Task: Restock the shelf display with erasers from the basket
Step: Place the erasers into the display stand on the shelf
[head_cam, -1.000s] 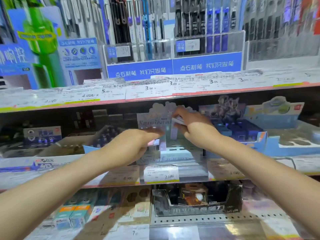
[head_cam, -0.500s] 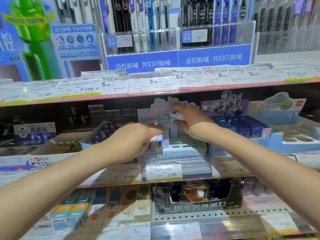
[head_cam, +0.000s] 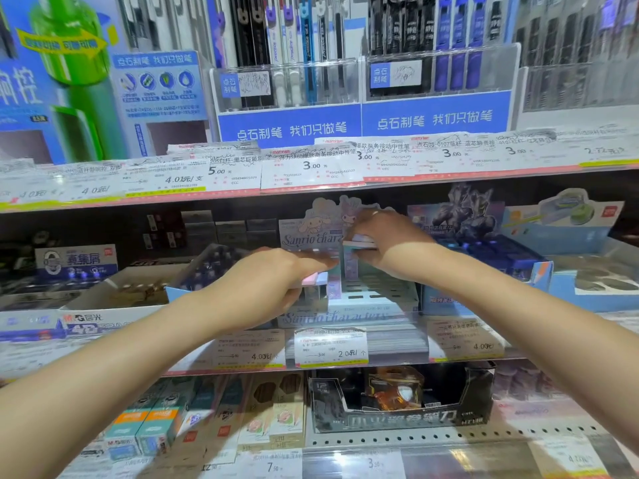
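Observation:
A pastel Sanrio display box (head_cam: 377, 299) sits on the middle shelf, with a cartoon header card at its back and slotted tiers inside. My left hand (head_cam: 266, 288) is at the box's left front, closed on pink and lilac erasers (head_cam: 316, 279). My right hand (head_cam: 383, 236) reaches to the box's upper back, pinching a small stack of pastel erasers (head_cam: 359, 244) in front of the header card. One upright eraser (head_cam: 350, 267) stands in the box between my hands. The basket is out of view.
Price tags line the shelf edge (head_cam: 332, 350) below the box. A dark blue display box (head_cam: 484, 257) sits right of it, a white cardboard tray (head_cam: 114, 292) to the left. Pen racks (head_cam: 363, 81) fill the shelf above; a black box (head_cam: 401, 402) is below.
Both hands stayed at the Sanrio box. My left hand shifted slightly right toward its front, and the pink and lilac erasers in it now show.

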Tool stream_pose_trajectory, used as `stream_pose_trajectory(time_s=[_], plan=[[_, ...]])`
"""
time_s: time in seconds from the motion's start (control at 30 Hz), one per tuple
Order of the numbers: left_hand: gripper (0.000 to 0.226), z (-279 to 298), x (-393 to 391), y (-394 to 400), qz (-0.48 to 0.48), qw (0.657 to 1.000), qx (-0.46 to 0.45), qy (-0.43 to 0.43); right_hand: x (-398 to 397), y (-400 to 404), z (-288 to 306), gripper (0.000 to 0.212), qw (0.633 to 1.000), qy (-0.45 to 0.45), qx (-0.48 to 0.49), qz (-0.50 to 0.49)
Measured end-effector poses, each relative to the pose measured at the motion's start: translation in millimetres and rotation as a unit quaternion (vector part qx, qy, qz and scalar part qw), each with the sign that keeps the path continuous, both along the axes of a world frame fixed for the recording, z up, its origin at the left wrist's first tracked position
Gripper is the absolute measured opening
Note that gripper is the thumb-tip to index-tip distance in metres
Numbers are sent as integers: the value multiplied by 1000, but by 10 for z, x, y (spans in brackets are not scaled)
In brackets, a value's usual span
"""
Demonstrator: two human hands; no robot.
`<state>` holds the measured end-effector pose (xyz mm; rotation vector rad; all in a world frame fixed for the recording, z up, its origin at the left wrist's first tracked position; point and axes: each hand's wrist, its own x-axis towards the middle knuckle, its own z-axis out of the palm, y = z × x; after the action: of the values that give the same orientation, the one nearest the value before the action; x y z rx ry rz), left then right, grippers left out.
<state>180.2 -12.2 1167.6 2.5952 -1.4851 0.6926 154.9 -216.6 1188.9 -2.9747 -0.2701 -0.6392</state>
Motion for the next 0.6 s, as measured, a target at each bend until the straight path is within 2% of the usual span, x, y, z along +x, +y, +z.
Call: stream_pose_trajectory(time_s=[0.1, 0.33, 0.47, 0.6], plan=[[56, -7, -28, -6, -3, 1000, -9, 1, 3, -53, -6, 19, 1000, -2, -3, -4], [58, 31, -32, -6, 6, 1000, -8, 19, 20, -22, -22, 28, 1000, 9, 0, 3], [56, 33, -46, -4, -3, 1000, -9, 24, 21, -113, -3, 32, 999, 9, -18, -30], [58, 60, -73, 1, -7, 999, -12, 32, -41, -181, -17, 37, 999, 44, -12, -16]])
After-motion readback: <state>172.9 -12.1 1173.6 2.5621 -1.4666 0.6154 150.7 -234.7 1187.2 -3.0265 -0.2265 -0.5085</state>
